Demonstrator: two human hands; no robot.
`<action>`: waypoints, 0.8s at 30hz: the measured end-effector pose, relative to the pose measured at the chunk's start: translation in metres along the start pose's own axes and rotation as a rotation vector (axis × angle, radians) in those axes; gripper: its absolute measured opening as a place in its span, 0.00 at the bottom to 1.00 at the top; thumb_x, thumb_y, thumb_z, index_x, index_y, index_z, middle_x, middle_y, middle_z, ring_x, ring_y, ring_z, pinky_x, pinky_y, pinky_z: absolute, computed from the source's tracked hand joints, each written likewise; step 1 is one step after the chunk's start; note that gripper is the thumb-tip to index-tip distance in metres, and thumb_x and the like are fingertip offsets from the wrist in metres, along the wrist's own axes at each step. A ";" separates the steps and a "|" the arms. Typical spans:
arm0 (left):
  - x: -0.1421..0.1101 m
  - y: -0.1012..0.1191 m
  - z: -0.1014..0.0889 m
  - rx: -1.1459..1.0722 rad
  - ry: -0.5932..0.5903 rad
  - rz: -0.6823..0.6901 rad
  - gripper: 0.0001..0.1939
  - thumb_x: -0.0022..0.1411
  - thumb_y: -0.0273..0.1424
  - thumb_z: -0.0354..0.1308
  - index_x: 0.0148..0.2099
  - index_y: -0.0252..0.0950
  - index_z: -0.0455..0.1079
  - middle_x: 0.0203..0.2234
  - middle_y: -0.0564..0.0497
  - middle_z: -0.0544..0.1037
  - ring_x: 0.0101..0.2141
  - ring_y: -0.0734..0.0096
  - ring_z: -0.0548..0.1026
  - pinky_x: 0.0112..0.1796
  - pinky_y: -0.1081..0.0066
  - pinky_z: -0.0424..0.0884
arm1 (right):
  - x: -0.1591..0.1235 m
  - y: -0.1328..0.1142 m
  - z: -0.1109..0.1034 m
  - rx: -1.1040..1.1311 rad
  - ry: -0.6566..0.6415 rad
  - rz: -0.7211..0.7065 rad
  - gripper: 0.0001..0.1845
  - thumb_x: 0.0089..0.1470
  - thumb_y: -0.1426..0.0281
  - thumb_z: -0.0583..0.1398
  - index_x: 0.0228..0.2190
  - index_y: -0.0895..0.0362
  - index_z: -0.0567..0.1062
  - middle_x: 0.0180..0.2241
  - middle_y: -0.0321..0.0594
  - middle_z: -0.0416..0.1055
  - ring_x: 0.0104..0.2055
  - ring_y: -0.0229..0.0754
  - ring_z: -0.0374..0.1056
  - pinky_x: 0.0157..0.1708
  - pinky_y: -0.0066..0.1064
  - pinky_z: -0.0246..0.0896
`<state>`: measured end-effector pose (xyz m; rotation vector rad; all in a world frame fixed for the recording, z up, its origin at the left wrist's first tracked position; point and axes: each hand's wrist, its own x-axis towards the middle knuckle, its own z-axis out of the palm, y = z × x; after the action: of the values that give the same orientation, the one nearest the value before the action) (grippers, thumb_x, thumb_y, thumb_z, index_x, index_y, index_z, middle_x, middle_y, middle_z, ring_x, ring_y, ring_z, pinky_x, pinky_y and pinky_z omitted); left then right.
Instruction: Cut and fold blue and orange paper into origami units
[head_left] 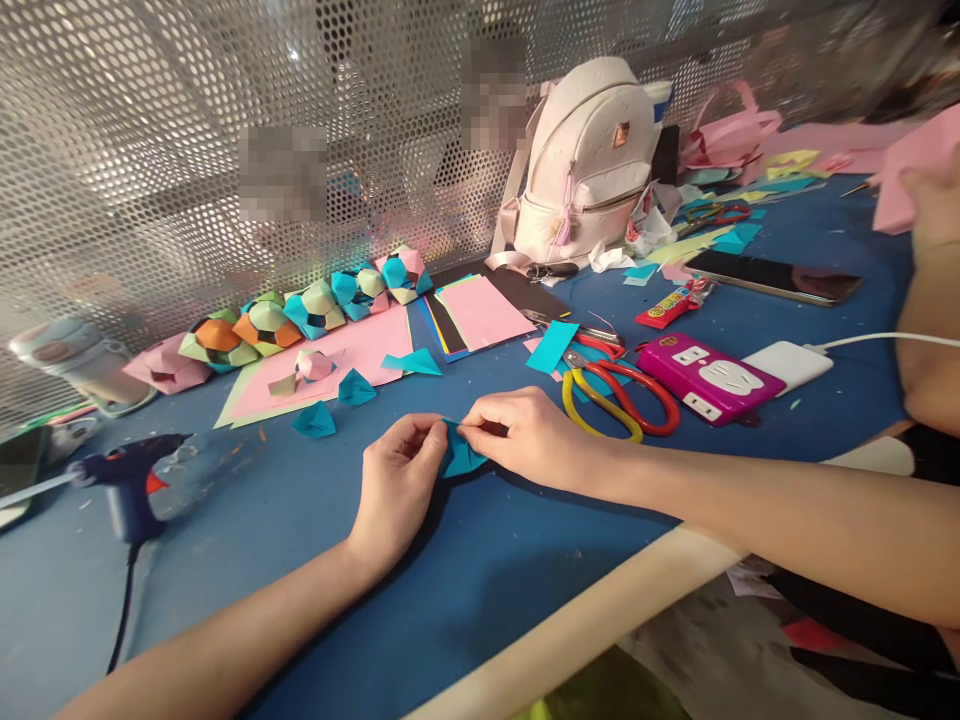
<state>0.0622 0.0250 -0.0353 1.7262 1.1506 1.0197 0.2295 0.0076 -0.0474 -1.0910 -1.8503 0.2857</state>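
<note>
Between my two hands is a small piece of folded blue paper (460, 458), held just above the blue tabletop. My left hand (401, 470) pinches its left edge between thumb and fingers. On the other side, my right hand (525, 435) grips the upper right of the same piece; its fingertips partly cover the paper. Folded blue paper units (356, 387) lie beyond my left hand. Scissors with red and yellow handles (622, 395) rest just past my right hand, beside a flat blue paper rectangle (553, 346).
A dark blue glue gun (135, 475) stands at the left. Folded paper balls (268, 322) line the perforated metal screen (172, 110). A purple power strip (705, 380), phone (772, 275) and white backpack (589, 160) are to the right. Another person's hand (934, 205) holds pink paper.
</note>
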 end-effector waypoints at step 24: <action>0.002 -0.001 0.002 -0.031 -0.004 -0.044 0.17 0.53 0.41 0.63 0.40 0.35 0.78 0.29 0.49 0.81 0.29 0.68 0.75 0.31 0.71 0.71 | -0.002 0.001 -0.003 -0.042 -0.012 -0.042 0.12 0.52 0.78 0.57 0.19 0.58 0.66 0.18 0.30 0.60 0.22 0.31 0.52 0.24 0.24 0.48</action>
<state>0.0639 0.0265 -0.0370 1.6711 1.1600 1.0021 0.2329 0.0061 -0.0470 -1.0797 -1.8952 0.2309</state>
